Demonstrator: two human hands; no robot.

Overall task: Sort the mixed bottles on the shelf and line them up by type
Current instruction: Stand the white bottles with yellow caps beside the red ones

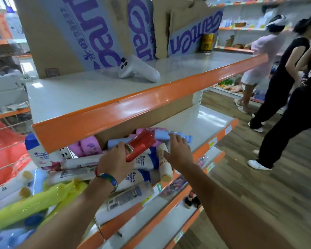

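Glossy red bottle w/ green label in left hand's grip; right hand open, empty

Glossy red plastic bottle in the left hand; beside it, smooth matt-white plastic bottles. Above the hands, a glossy orange shelf edge and rough matt cardboard.

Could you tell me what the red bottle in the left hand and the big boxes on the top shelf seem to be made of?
Red bottle: probably glossy plastic, judging by the bright highlights along its smooth side. The left hand holds it.
Boxes: matte brown cardboard with printed purple lettering; one has a torn, ragged top edge.
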